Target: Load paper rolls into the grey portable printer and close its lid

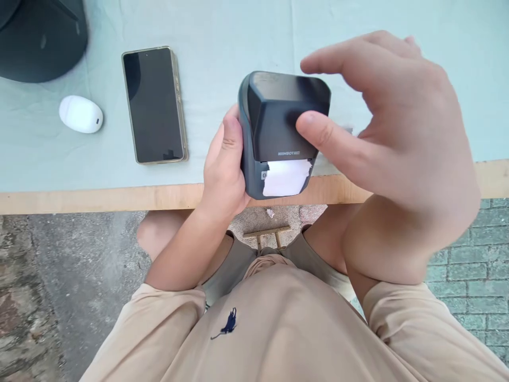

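Observation:
My left hand (pixel 225 164) grips a dark label printer (pixel 286 124) by its left side, above the table's near edge. The printer's front carries small lettering that reads NIIMBOT. A torn-edged piece of white label paper (pixel 285 179) sticks out below its dark lid. My right hand (pixel 401 116) is raised at the printer's right, thumb and forefinger spread wide apart. Its thumb lies over the lid's front; whether it touches the lid I cannot tell. Nothing shows between the fingers of that hand.
A smartphone (pixel 155 106) lies face up on the pale blue table cover (pixel 214 32), left of the printer. Farther left is a small white rounded case (pixel 80 114). A large black object (pixel 43 42) fills the far left corner. The wooden table edge (pixel 99 200) runs before my lap.

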A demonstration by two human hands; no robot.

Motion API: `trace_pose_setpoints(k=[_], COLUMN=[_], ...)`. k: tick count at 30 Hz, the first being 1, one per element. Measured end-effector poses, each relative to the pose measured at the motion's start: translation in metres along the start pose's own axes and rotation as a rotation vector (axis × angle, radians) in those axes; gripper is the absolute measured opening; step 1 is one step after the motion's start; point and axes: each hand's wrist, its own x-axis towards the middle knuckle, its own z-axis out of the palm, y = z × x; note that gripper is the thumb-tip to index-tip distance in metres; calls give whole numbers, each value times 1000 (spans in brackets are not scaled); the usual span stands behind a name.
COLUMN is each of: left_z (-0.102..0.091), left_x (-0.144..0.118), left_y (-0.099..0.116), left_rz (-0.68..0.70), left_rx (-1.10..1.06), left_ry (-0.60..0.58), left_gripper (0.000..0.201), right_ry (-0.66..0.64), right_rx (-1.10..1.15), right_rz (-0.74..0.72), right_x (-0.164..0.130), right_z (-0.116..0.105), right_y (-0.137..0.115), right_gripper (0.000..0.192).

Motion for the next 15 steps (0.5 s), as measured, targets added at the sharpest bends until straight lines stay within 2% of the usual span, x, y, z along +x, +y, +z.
trace_pose_setpoints(k=[3,7,11,13,15], left_z=[1,0,0,0,1], left_x=[-1,1,1,2,3], left_y=[2,2,-1,-1,-1], left_rz=[-38,-27,-53,-64,-74], left_rx=[22,37,55,41,-10], left_ry=[9,10,78,79,2], left_gripper=[42,37,35,30,34], right_ry=[-25,-106,-97,-39,93], right_rx=[-9,-97,-96,-48,18], right_rz=[-110,-83,-79,-126,-154], right_x=[-7,-11,-13,-16,-18], right_z=[-6,-6,-5,-5,-6], right_y=[3,1,-1,1,3], right_gripper=[47,56,55,50,43])
